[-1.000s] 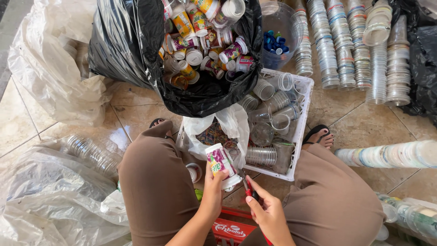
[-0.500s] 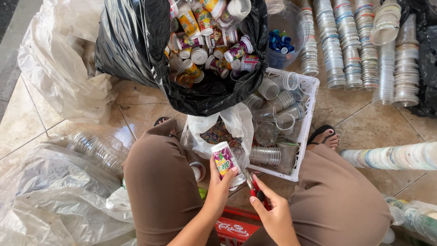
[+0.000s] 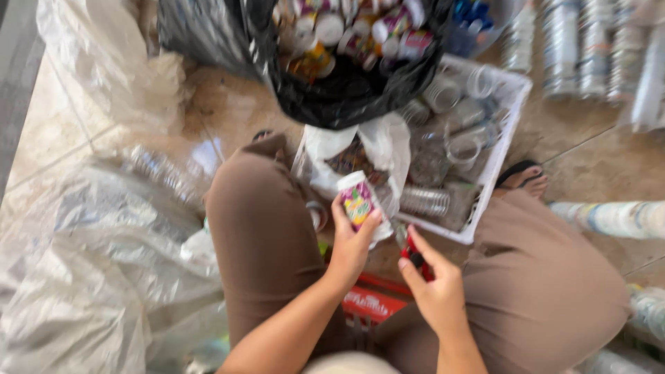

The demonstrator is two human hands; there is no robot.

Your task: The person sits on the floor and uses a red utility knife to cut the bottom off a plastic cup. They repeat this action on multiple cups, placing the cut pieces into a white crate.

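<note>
**Holding a labelled cup up while the cutter waits beside it**

Sitting low with knees apart, the person is working in the narrow space between the legs. The left hand [image 3: 352, 244] is closing its fingers around a small plastic cup [image 3: 357, 200] with a colourful label, gripping it from below and tilting it up, probably so the label is facing the other hand. The right hand [image 3: 435, 289] is wrapping around a small red-handled cutter [image 3: 414, 251], its tip pointing toward the cup and sitting just beside it; blur is hiding whether blade and label are touching.

A white plastic bag [image 3: 388, 152] holding what look like peeled labels is lying open directly behind the cup, seemingly placed to catch scraps. To its right, a white basket [image 3: 509, 125] is holding clear, bare cups, within easy reach of the right hand. A black bag [image 3: 346, 97] of still-labelled cups is gaping at the top, just ahead of the knees. Stacks of nested clear cups [image 3: 589, 48] are lying on the tiled floor at upper right, and large clear plastic sacks [image 3: 90, 277] are crowding the left side. A red crate [image 3: 374, 305] is showing under the wrists. The knees themselves are hemming in both forearms, leaving little room to swing.
</note>
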